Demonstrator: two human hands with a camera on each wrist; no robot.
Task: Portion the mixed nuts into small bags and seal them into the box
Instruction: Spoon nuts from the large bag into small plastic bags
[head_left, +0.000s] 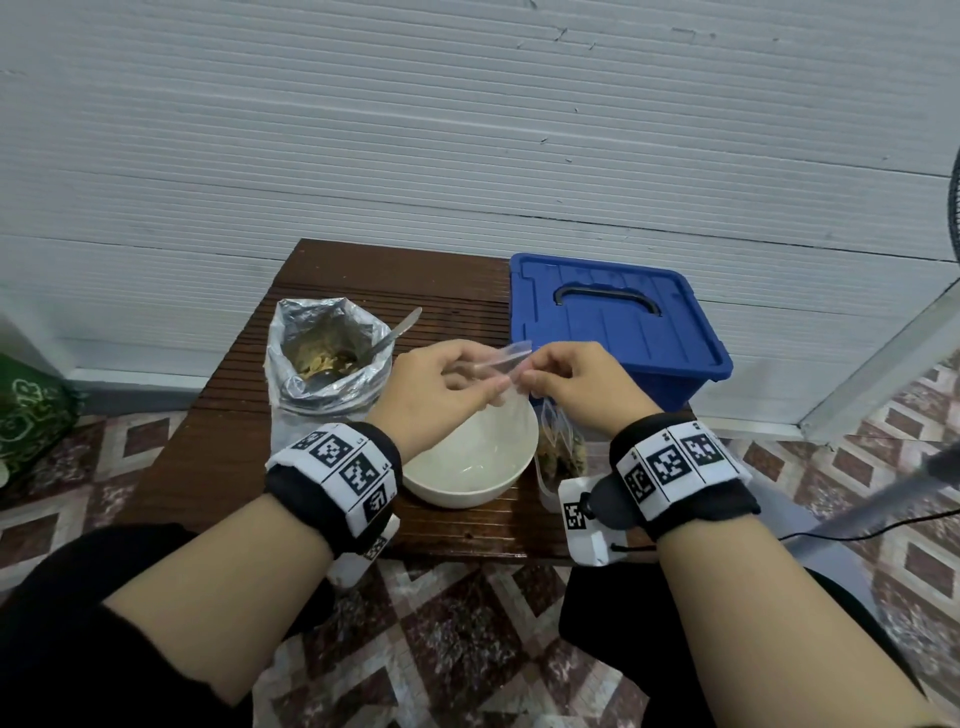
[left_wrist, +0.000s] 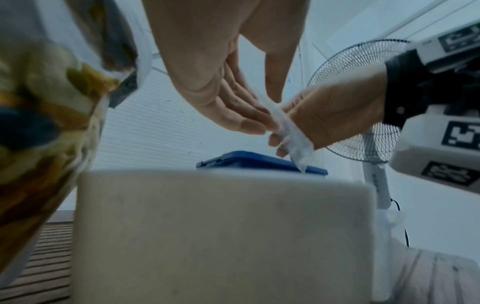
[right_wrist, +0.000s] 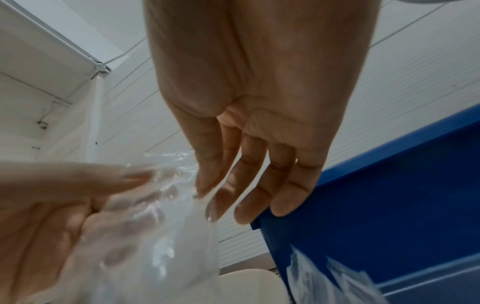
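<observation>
Clear plastic is what both hands work: in the head view the left hand (head_left: 441, 384) and right hand (head_left: 576, 382) each pinch the mouth of a small bag (head_left: 506, 358), probably to part it for filling. Directly beneath the grip sits a white bowl (head_left: 470, 488); left of it the foil sack of nuts (head_left: 324, 358) holds a spoon (head_left: 400, 330), and behind the right hand the blue box (head_left: 618, 322) is lidded. From the left wrist, the bag hangs crumpled between fingertips (left_wrist: 249, 125), above the bowl's rim. From the right wrist, thumb and forefinger nip the film; the other fingers (right_wrist: 283, 197) hang loose near the box wall.
</observation>
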